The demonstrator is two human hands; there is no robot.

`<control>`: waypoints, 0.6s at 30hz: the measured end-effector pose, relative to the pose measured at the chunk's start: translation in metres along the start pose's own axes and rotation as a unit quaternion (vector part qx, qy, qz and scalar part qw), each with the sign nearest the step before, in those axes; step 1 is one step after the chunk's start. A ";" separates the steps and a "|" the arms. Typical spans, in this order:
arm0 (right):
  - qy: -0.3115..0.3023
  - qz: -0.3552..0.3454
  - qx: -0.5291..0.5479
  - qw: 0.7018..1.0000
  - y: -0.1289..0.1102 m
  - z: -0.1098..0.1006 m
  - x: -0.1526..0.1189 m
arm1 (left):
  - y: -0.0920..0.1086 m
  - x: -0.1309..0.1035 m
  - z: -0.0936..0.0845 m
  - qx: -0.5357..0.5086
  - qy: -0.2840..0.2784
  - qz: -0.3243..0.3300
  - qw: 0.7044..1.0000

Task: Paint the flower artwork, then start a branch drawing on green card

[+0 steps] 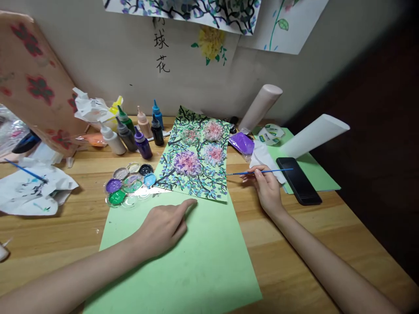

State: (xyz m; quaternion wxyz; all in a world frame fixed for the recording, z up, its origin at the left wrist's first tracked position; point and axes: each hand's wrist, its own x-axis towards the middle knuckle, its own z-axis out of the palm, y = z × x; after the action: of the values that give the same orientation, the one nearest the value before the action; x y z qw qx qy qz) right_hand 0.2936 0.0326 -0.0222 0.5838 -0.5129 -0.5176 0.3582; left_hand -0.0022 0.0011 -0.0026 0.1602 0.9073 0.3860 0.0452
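Observation:
A slim blue paintbrush (271,172) is pinched in my right hand (266,187), its tip at the right edge of the flower painting (204,185). That painting has pink and purple blossoms, dark branches and small blue leaves on pale green paper. My left hand (163,226) points with its index finger just below the painting's lower edge, the other fingers curled and nothing visible in them. Under this hand lies a large green sheet (203,261). Left of the painting, the clear palette (131,183) has round wells of purple, green, blue, black and pale paint.
Several paint bottles (143,144) stand behind the palette. On the left, a second brush (26,170) rests on stained tissue (19,196). To the right are a black phone (299,181), a roll of tape (271,134), a purple packet (241,144) and two pale tubes (316,135).

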 end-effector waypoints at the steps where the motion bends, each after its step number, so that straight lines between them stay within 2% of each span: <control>1: 0.006 -0.003 0.006 1.000 0.002 0.000 -0.001 | 0.000 0.000 0.000 0.001 0.002 0.000 1.000; 4: -0.007 -0.021 0.014 1.000 0.001 0.001 -0.002 | -0.001 0.000 0.002 0.006 0.009 -0.002 1.000; 10: -0.094 -0.088 -0.062 0.990 -0.004 0.002 -0.014 | -0.001 0.000 0.003 0.010 0.017 0.002 1.000; 14: -0.093 -0.120 -0.104 0.983 -0.001 0.001 -0.017 | 0.000 0.002 0.002 0.010 0.016 0.001 1.000; 18: -0.102 -0.114 -0.128 0.980 -0.001 0.000 -0.016 | 0.000 0.002 0.001 0.009 0.014 0.000 1.000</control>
State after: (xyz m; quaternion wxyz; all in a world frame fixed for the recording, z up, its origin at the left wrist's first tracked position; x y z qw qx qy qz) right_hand 0.2899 0.0176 -0.0246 0.4943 -0.4823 -0.6707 0.2705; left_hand -0.0002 0.0023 -0.0040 0.1462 0.9082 0.3883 0.0543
